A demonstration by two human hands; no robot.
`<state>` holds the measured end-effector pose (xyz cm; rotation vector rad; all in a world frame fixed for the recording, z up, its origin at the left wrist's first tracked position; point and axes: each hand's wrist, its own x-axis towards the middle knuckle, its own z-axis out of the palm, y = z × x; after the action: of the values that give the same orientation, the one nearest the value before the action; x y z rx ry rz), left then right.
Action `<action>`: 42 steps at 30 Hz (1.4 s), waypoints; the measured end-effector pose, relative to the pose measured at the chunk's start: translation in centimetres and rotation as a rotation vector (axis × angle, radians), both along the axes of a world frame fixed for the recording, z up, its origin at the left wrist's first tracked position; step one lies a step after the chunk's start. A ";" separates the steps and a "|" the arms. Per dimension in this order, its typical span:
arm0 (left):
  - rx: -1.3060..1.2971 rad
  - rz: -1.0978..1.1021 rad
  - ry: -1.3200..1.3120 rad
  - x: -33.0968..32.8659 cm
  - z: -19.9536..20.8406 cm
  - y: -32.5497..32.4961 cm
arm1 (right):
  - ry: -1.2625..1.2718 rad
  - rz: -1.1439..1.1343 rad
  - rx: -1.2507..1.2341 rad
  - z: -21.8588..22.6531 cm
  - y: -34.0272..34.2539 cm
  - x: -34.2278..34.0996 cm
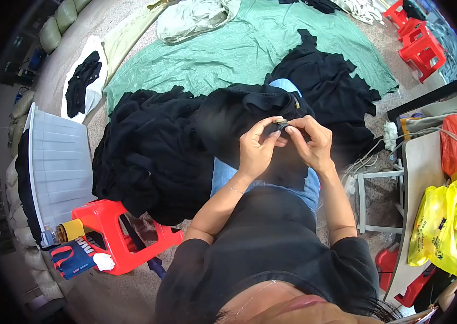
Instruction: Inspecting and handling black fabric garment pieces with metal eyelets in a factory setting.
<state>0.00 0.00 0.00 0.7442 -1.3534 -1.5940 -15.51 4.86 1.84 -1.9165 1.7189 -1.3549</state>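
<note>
Head view: left hand point(256, 148) and right hand point(310, 143) are pinching a black garment point(239, 116) between fingertips; seemingly inspecting its edge; turning it likely needs both grips.

A garment point(250, 116) lies on the person's lap, with the left hand point(255, 148) and right hand point(310, 143) side by side on its near part. A heap of clothes point(142, 151) lies to its left, a stool point(112, 232) nearer left, and a tarp point(239, 48) spreads on the floor beyond. To the right stands a table point(414, 178) with bags point(441, 227) on it, and far right are more stools point(420, 38).
</note>
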 end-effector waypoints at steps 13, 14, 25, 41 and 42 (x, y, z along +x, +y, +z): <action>0.221 -0.108 0.189 0.5 0.5 -0.6 | -0.761 0.096 0.063 -0.6 -1.2 0.9; 0.206 -0.131 0.192 0.5 0.6 -0.6 | -0.733 0.087 0.098 -0.7 -1.2 0.8; 0.213 0.066 0.047 0.7 1.3 -1.1 | -0.784 -0.064 0.054 -0.9 -2.1 2.3; -0.771 0.468 -0.282 0.7 1.2 -1.7 | -0.864 -0.064 0.120 -1.9 -2.4 2.3; -0.605 0.408 -0.274 0.7 1.6 -1.2 | -0.856 -0.055 0.111 -2.0 -2.5 2.4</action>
<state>0.70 -1.22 1.57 0.8057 -1.6410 -0.7211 -13.12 2.36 -0.12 -0.9745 1.3513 -1.7001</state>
